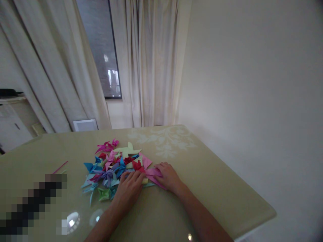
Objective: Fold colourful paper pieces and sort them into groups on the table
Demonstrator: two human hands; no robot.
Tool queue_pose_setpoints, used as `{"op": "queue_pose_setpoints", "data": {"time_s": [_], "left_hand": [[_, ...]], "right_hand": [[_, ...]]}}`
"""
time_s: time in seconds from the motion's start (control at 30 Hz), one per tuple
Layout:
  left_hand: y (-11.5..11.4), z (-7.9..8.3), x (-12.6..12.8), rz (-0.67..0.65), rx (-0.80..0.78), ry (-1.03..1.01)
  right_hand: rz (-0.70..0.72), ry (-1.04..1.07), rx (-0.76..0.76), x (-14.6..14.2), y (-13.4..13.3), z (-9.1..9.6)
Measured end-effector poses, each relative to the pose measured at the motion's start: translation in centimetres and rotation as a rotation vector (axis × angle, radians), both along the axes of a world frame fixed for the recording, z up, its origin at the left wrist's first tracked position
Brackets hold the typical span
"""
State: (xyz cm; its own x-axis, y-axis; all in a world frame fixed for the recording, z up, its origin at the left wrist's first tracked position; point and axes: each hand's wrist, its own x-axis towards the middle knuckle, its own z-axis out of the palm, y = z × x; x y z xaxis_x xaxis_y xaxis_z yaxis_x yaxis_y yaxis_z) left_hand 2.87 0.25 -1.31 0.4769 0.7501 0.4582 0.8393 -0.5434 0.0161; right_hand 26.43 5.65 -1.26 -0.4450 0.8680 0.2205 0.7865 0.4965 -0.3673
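Observation:
A heap of folded paper pieces (108, 176) in pink, red, blue, purple and green lies on the table. My left hand (131, 186) rests against the heap's near right edge, fingers stretched forward and a little bent. A small yellow piece (145, 180) shows beside its fingertips. At the heap's right side lies my right hand (170, 176), its fingers stretched over a pink folded paper (153, 172). Part of that pink paper is hidden under the hand. A pale green four-armed paper shape (128, 150) sits at the back of the heap.
The table (214, 188) has a glossy top, with its right edge near a wall (247, 84). A thin pink stick (60, 167) lies left of the heap, close to a blurred-out dark area. Curtains (156, 67) and a window (101, 50) stand behind the table.

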Motion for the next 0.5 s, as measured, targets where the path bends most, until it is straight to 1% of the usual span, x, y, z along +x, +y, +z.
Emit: {"op": "queue_pose_setpoints", "data": {"time_s": [0.07, 0.17, 0.27, 0.37, 0.43, 0.5], "left_hand": [[0.1, 0.0, -0.1, 0.06, 0.04, 0.01], [0.2, 0.1, -0.6, 0.189, 0.119, 0.034], [0.3, 0.4, -1.1, 0.266, 0.168, 0.067], [0.3, 0.6, -1.1, 0.241, 0.181, 0.042], [0.3, 0.5, -0.8, 0.168, 0.172, -0.007], [0.3, -0.1, -0.1, 0.065, 0.163, -0.06]], "right_hand": [[0.026, -0.044, -0.001, 0.3, 0.2, 0.1], [0.035, -0.079, 0.006, 0.7, 0.4, 0.4], [0.018, -0.043, 0.032, 1.1, 0.7, 0.5], [-0.016, 0.108, 0.099, 1.9, 1.3, 0.7], [-0.04, 0.251, 0.144, 2.7, 1.7, 0.9], [-0.07, 0.411, 0.168, 3.5, 2.1, 1.1]]}}
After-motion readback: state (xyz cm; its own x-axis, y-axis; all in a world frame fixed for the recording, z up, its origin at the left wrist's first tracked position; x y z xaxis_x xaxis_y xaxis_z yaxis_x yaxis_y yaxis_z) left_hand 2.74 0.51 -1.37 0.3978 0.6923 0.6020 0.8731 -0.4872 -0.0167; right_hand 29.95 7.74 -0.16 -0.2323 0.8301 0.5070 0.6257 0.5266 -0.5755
